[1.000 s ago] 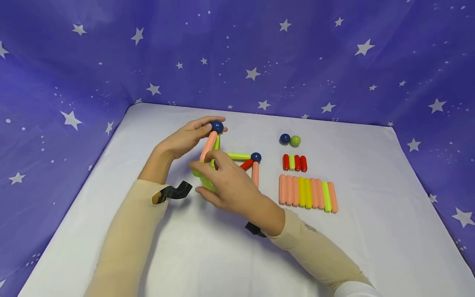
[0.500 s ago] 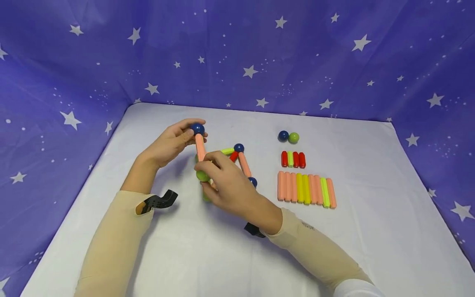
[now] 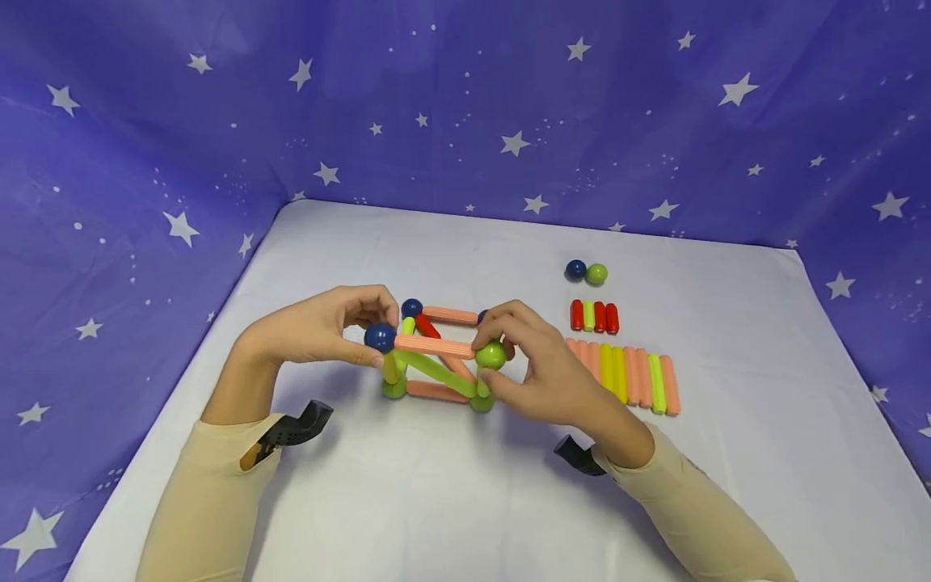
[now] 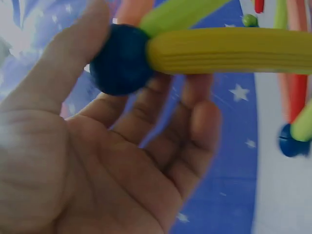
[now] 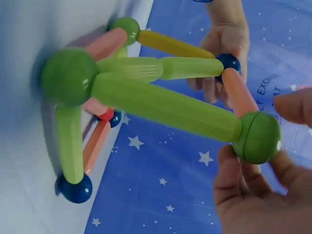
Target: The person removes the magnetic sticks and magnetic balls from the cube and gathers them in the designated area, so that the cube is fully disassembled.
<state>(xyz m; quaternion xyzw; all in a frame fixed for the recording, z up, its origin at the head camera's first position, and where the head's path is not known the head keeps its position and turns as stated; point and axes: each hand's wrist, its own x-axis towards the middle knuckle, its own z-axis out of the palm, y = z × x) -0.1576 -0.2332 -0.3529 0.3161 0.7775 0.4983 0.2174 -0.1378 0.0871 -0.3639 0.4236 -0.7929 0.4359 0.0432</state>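
Note:
My left hand (image 3: 320, 327) holds a blue ball (image 3: 380, 338) between thumb and fingers; the left wrist view shows its thumb on that ball (image 4: 122, 59). A green ball (image 3: 491, 355) sits at the fingers and thumb of my right hand (image 3: 545, 368). Between both balls runs a salmon rod (image 3: 436, 347), the top edge of a frame of rods and balls. A yellow rod (image 5: 178, 45) and a light green rod (image 5: 165, 107) drop to lower green balls. Another light green rod (image 3: 436, 372) crosses the near face diagonally. My right hand partly hides the frame's far right corner.
Right of the frame, salmon, yellow and light green rods (image 3: 618, 376) lie in a row. Behind them are short red and green rods (image 3: 600, 316), then a loose blue ball (image 3: 575, 270) and a green ball (image 3: 596, 274). A starry purple cloth (image 3: 465, 121) stands behind the white table.
The frame has been turned so its top salmon rod lies crosswise. My left hand has come nearer with the blue ball, and my right hand has moved right with the green ball.

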